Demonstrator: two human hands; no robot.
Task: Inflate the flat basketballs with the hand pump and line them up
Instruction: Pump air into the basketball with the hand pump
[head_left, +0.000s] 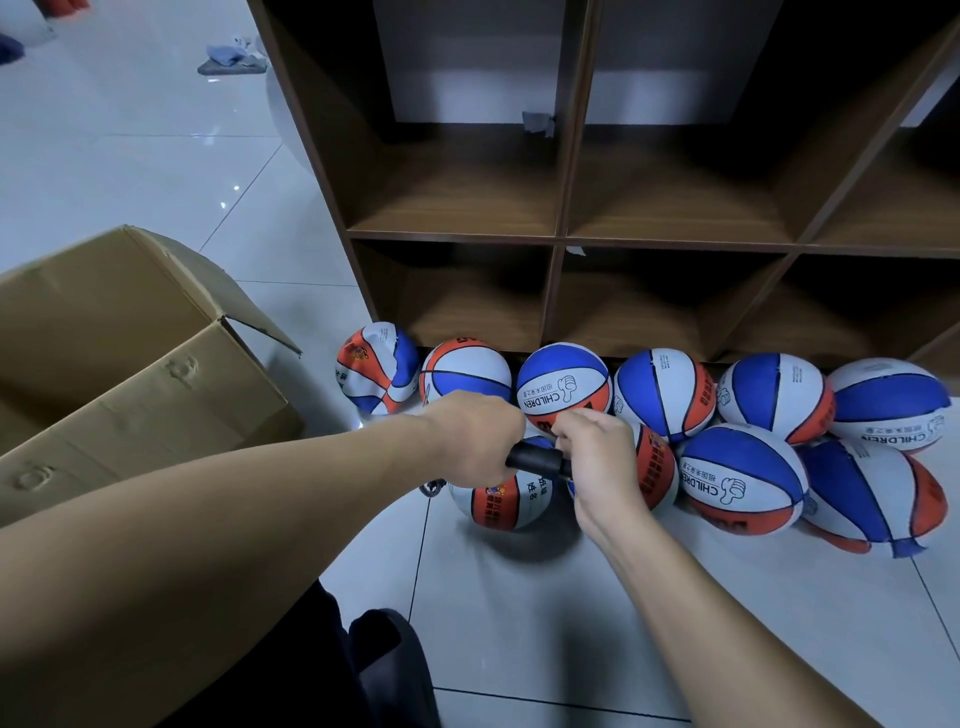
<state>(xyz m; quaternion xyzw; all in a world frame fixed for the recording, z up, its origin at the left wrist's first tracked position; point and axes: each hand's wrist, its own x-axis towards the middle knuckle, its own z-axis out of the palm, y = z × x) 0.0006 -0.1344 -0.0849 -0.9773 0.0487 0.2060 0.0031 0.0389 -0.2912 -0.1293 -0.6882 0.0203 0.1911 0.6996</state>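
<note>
A: Pump (537, 464)?
B: Black, tube-shaped, held over the front balls. Left hand (475, 439) wrapped around its body, right hand (597, 460) pinching at its end, close together.

A: Balls?
B: All on the floor (519, 597), at the foot of the shelf (563, 236). Back row (563, 382) of six, side by side, blue, white and orange panels. Leftmost one (376, 366) dented and creased, not round. Front row: one ball (501, 499) under the pump, a second (654, 467) behind the right hand, then two more (743, 478), the last (878, 496) wrinkled and pointed at the bottom.

A: Containers?
B: Cardboard box (130, 364) at left, flaps open, inside not visible. Shelf compartments of dark wood grain, nothing inside except small scraps.

A: Room?
B: Glossy pale tiles, some cloth (231, 57) lying far behind.
</note>
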